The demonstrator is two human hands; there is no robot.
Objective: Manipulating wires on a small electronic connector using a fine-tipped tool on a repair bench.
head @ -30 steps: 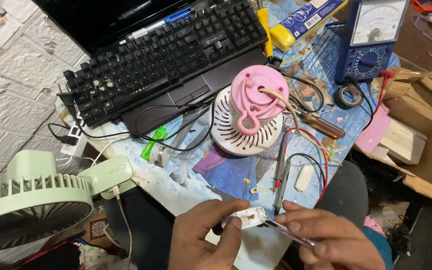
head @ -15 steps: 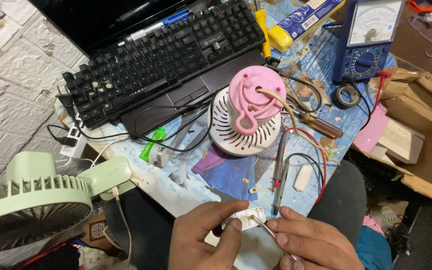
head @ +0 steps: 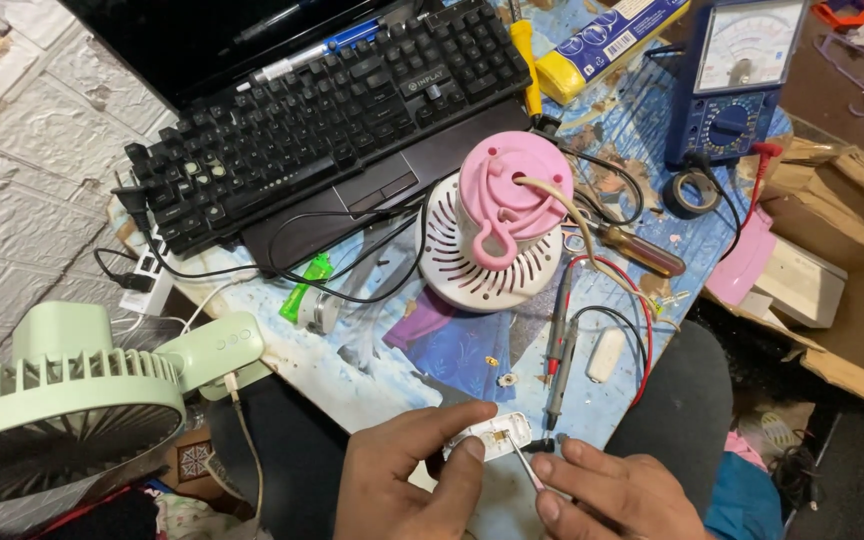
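My left hand [head: 402, 475] pinches a small white plastic piece [head: 497, 437] at the near edge of the table. My right hand [head: 617, 495] holds a thin metal tool [head: 526, 466] with its tip against that white piece. Just beyond them lie two probe leads [head: 559, 345] with red and black wires. A pink and white round fan body [head: 497, 225] stands in the middle of the table, with a beige cable running from it.
A black keyboard [head: 322, 120] rests on a laptop at the back left. A blue analogue meter [head: 742, 75] stands at the back right beside a tape roll [head: 694, 192]. A green clip fan [head: 72, 410] sits at the left. Cardboard boxes [head: 842, 270] lie at the right.
My right hand has shifted slightly, bringing the thin tool's tip onto the white piece. The left hand keeps its hold.
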